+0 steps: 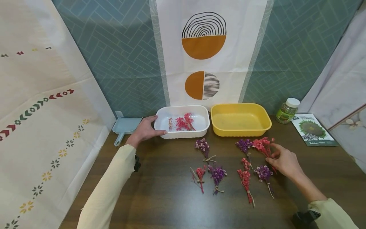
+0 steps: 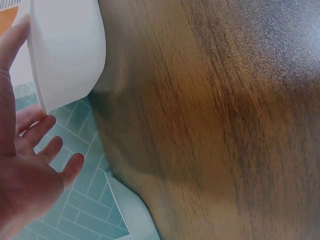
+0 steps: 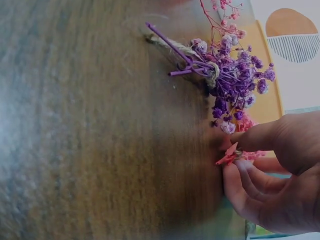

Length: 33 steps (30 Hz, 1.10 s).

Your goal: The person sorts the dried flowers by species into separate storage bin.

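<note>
At the left end of a white plastic tub (image 1: pixel 186 135), my left hand (image 1: pixel 145 130) grips the corner, thumb along the front rim and fingers round the side. Loose pink dried flowers (image 1: pixel 185 122) lie inside it. My right hand (image 1: pixel 286 160) pinches the stems of a red dried-flower bunch (image 1: pixel 261 145) between thumb and fingers; in the right wrist view the stem ends (image 3: pixel 230 155) poke out past the fingertips. Beside that hand lie a purple bunch (image 1: pixel 263 172), another purple bunch (image 1: pixel 244 145) and a red bunch (image 1: pixel 245 181), tied with twine.
A yellow tub (image 1: pixel 241 132) stands right of the white one. More tied bunches, purple (image 1: pixel 218 174) and red (image 1: pixel 200 174), lie mid-table. A blue dustpan (image 1: pixel 125 125) sits at the left, a green-labelled jar (image 1: pixel 287 111) and a booklet (image 1: pixel 313 128) at the back right.
</note>
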{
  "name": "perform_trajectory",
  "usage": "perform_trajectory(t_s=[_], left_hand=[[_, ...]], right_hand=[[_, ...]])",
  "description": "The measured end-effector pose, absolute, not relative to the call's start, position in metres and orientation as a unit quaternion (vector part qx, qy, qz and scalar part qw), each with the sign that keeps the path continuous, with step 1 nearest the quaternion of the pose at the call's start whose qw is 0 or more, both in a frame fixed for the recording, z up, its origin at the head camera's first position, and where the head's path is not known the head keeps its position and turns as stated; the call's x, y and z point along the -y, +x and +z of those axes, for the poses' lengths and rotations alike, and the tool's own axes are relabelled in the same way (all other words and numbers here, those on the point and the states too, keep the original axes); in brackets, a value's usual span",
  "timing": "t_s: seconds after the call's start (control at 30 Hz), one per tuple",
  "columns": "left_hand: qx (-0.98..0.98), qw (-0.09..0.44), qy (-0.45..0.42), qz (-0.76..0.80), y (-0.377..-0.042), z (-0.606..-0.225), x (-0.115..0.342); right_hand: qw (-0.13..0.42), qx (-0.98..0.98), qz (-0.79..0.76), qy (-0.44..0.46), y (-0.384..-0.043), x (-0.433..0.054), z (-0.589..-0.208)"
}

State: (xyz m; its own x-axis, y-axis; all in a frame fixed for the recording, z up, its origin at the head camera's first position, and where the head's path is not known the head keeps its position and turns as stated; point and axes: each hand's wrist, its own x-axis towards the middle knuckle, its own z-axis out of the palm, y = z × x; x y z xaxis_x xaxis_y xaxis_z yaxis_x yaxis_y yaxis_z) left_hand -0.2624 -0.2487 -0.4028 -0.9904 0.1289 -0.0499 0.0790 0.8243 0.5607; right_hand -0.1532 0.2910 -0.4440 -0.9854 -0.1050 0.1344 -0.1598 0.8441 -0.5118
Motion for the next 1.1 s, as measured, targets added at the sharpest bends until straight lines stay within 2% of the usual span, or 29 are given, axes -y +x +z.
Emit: perform_trajectory(t_s=[0.7,1.1], left_hand=[[-0.957,0.037,0.058,0.281,-0.265,-0.404,0.248],[-0.955,0.042,0.056,0.289,-0.265,-0.405,0.249]], right_hand=[[0.059,0.956,0.285,0.034,-0.149,-0.292,-0.445],[0.108,0.950,0.289,0.040,-0.143,-0.298,-0.437]])
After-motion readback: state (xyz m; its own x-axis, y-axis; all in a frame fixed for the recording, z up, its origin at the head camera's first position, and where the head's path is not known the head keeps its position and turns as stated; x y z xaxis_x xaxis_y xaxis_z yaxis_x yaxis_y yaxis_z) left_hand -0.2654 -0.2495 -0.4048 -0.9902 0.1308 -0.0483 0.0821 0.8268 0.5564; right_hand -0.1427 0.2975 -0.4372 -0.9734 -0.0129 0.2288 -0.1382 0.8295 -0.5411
